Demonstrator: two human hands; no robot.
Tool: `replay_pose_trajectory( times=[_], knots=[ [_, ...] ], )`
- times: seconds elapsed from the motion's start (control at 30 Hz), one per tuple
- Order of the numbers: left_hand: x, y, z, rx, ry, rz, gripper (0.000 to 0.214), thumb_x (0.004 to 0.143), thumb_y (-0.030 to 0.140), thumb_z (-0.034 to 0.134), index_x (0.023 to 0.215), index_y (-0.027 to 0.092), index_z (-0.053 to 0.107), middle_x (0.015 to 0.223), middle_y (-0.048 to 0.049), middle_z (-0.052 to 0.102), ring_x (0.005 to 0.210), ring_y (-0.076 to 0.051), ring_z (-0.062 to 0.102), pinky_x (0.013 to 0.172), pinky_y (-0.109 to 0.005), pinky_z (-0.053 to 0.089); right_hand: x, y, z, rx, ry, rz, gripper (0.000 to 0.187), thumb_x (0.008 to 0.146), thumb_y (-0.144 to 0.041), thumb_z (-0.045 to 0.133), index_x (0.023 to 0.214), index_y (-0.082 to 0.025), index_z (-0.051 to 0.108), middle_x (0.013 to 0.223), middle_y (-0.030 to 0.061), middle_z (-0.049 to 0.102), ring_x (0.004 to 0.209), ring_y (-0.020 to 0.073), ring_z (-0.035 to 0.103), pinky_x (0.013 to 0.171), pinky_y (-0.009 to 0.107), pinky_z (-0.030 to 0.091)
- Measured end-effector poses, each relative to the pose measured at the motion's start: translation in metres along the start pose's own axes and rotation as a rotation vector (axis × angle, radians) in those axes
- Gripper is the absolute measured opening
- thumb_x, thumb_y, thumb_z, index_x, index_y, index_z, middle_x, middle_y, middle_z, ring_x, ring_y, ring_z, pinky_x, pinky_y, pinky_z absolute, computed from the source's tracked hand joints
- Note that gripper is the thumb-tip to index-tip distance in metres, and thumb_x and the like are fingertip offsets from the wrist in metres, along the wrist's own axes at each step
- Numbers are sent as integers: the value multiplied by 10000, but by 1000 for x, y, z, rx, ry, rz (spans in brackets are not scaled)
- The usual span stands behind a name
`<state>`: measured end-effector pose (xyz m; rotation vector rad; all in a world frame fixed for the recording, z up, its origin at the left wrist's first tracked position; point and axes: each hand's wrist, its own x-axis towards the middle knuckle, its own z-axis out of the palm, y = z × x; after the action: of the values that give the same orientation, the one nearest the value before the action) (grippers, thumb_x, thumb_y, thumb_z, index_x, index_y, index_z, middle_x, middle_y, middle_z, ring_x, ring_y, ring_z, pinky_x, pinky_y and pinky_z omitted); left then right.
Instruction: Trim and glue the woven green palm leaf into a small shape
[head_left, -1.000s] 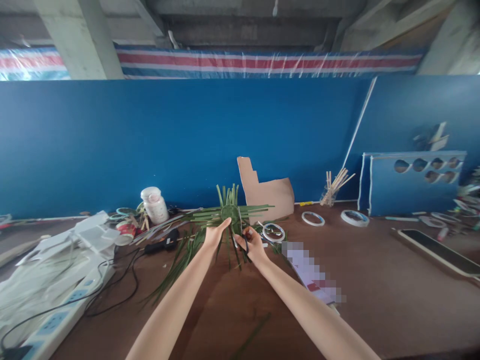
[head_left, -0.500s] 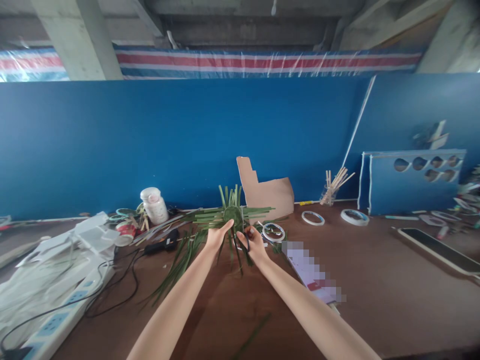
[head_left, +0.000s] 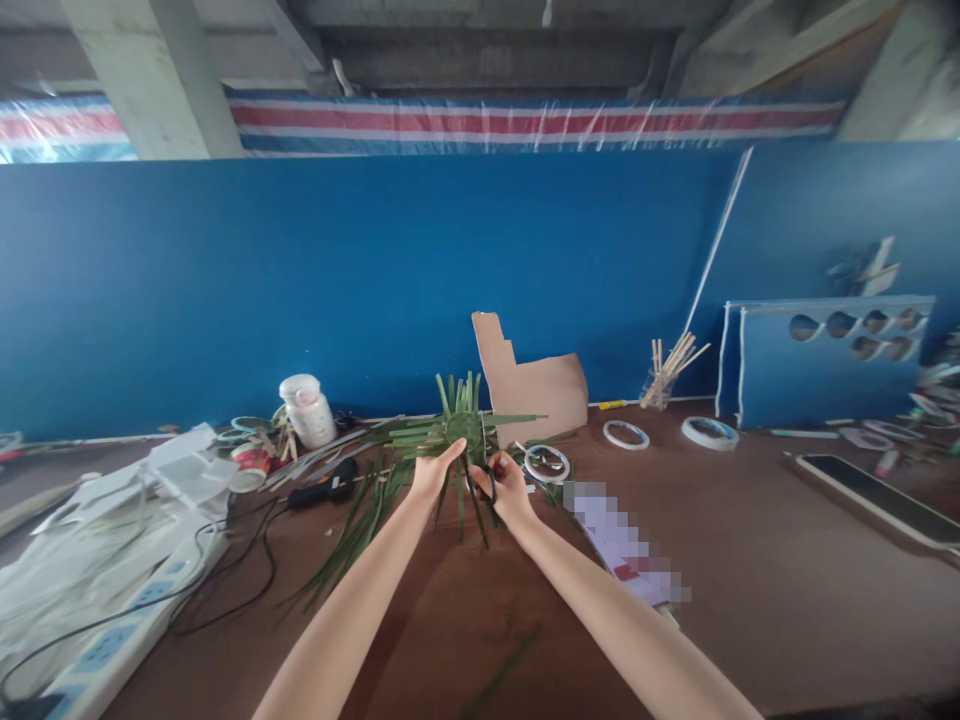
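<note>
A round weaving of green leaf strips (head_left: 463,430), with loose ends fanning out on every side, is held above the table in front of me. My left hand (head_left: 437,470) grips its near edge, thumb pressed on top. In my right hand (head_left: 507,487) is a pair of dark-handled scissors (head_left: 491,484), its blades close to the weaving's right side and partly hidden among the strips. More long green strips (head_left: 358,530) lie on the table left of my left wrist. A roll of white tape (head_left: 547,464) rests just beyond my right hand.
A hot glue gun (head_left: 324,488), a white jar (head_left: 308,412) and a power strip (head_left: 112,640) are at the left. Brown cardboard (head_left: 541,385) leans on the blue partition (head_left: 375,280). Rightward are tape rolls (head_left: 709,433), wooden sticks (head_left: 670,370) and a phone-like slab (head_left: 877,495).
The scissors have turned slightly in my right hand and shifted a little left. Fewer strips stick out at the weaving's right side. My left hand stays in place.
</note>
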<state>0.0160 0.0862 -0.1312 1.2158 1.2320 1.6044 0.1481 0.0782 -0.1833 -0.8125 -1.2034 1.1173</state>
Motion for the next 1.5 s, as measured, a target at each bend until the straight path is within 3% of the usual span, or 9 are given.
replay_pose_trajectory(
  times=[0.27, 0.63, 1.3, 1.5],
  knots=[
    [1, -2, -1, 27, 11, 5, 346, 613, 308, 758, 910, 148, 684, 989, -89, 705, 1047, -263, 601, 974, -393, 413, 1, 1, -3, -46, 2, -21, 421, 608, -423, 744, 699, -214, 391, 530, -86, 405, 458, 88, 435, 450, 216, 363],
    [-11, 11, 7, -10, -40, 19, 328, 624, 256, 740, 933, 162, 681, 916, -67, 720, 970, -248, 636, 960, -382, 424, 3, -4, -7, -139, 72, -88, 363, 681, -451, 678, 680, -198, 419, 588, -51, 368, 536, 91, 356, 483, 218, 320],
    [-6, -4, 4, -33, -45, -18, 366, 628, 284, 742, 962, 152, 674, 989, -88, 703, 1015, -255, 615, 948, -395, 437, 0, -6, -3, -94, 108, -85, 384, 617, -397, 736, 680, -206, 410, 578, -68, 380, 527, 89, 376, 495, 214, 321],
    [-2, 5, 0, -48, -67, -16, 352, 596, 295, 758, 907, 145, 689, 954, -87, 712, 1007, -263, 619, 942, -396, 440, 0, -7, -4, -135, 112, -70, 382, 608, -411, 736, 667, -204, 420, 549, -69, 388, 511, 91, 375, 490, 220, 320]
  ],
)
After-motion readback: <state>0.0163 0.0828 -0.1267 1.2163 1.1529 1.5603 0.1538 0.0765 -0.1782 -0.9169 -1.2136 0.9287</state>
